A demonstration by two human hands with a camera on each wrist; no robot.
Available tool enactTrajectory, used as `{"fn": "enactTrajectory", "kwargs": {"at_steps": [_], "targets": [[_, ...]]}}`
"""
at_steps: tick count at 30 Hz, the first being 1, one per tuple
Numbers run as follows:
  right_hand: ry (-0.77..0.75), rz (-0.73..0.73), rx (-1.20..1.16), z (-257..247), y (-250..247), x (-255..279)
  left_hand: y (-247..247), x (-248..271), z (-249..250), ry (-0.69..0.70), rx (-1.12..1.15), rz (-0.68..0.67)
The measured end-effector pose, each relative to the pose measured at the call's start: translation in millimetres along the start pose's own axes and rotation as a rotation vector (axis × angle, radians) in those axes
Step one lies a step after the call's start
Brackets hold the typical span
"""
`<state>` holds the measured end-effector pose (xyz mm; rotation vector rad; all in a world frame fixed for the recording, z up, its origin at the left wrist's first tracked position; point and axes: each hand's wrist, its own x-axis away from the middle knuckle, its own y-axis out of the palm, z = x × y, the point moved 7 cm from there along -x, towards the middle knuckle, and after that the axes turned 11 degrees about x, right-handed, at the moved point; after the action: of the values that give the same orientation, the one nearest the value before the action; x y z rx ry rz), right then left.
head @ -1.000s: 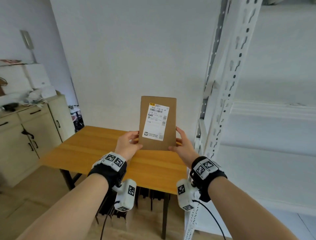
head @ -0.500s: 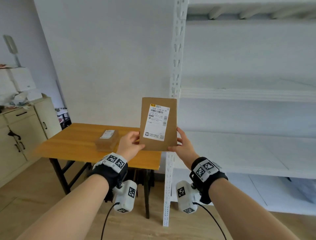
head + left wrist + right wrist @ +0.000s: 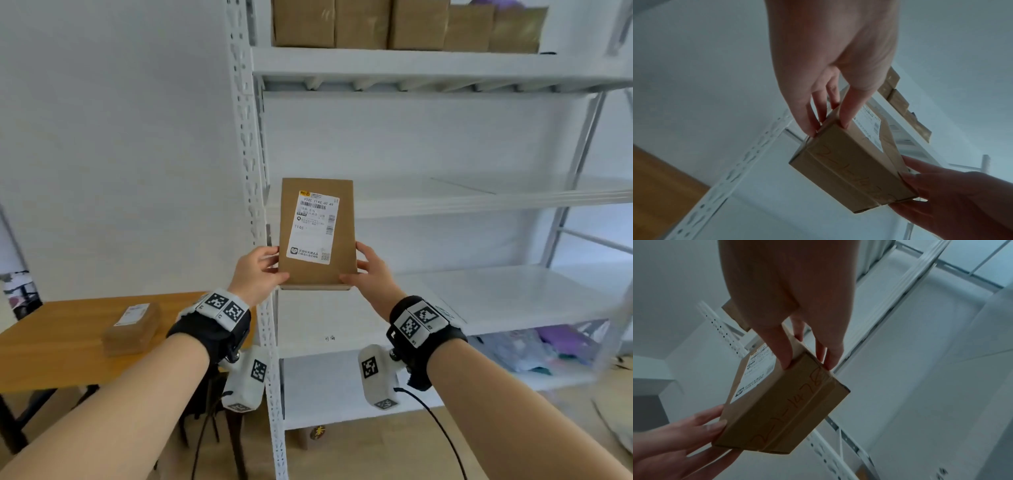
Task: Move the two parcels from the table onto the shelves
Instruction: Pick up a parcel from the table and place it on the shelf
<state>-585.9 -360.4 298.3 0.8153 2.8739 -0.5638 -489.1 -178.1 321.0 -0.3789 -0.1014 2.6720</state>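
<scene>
A brown cardboard parcel (image 3: 317,233) with a white shipping label stands upright in the air in front of the white shelves (image 3: 479,202). My left hand (image 3: 270,263) grips its lower left edge and my right hand (image 3: 359,267) grips its lower right edge. The left wrist view shows the parcel (image 3: 851,170) from below, with my left hand (image 3: 828,129) pinching one corner between thumb and fingers. In the right wrist view my right hand (image 3: 807,365) pinches the opposite corner of the parcel (image 3: 781,410). A second, flat parcel (image 3: 132,329) lies on the wooden table (image 3: 51,353) at the lower left.
A row of brown boxes (image 3: 404,24) fills the top shelf. The perforated white upright post (image 3: 253,205) stands just left of the held parcel. Bags (image 3: 548,342) lie on a low shelf at the right. The two middle shelf boards are bare.
The view has swung right and up, from the table to the shelves. Both hands have carried the parcel with it, keeping the same grip, and the second parcel has come into sight.
</scene>
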Motion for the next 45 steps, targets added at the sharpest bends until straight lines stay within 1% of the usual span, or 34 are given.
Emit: {"fn": "enactTrajectory", "kwargs": {"at_steps": [4,9,12,16,19,26,31,35,42,45], "targets": [[0.010,0.080,0.025,-16.1,-41.4,-19.7,24.9,-25.0,31.4,0.043,0.051,-0.042],[0.000,0.090,0.010,-41.3,-72.4,-59.9,42.6,-68.8,65.6,0.092,0.015,-0.102],[-0.024,0.110,0.004,-57.8,-85.2,-90.3,49.9,-98.3,79.4,0.075,0.051,-0.129],[-0.013,0.154,0.015,-72.2,-96.2,-137.2,56.3,-142.0,94.8,0.090,0.062,-0.127],[-0.018,0.159,0.024,-84.3,-99.9,-174.8,57.0,-177.7,101.9,0.069,0.075,-0.114],[0.036,0.127,0.004,-89.1,-97.3,-252.1,60.2,-258.1,94.5,-0.038,0.073,-0.126],[0.080,0.074,-0.025,-85.3,-94.0,-304.4,67.3,-313.7,84.5,-0.098,0.092,-0.104],[0.123,0.033,0.002,-77.4,-91.7,-339.6,72.2,-347.1,75.8,-0.128,0.096,-0.108],[0.234,-0.066,0.063,-58.6,-81.9,-374.4,77.5,-382.6,54.4,-0.238,0.059,-0.147],[0.257,-0.090,0.084,-54.2,-81.0,-382.3,80.9,-389.7,46.9,-0.251,0.024,-0.148]]}}
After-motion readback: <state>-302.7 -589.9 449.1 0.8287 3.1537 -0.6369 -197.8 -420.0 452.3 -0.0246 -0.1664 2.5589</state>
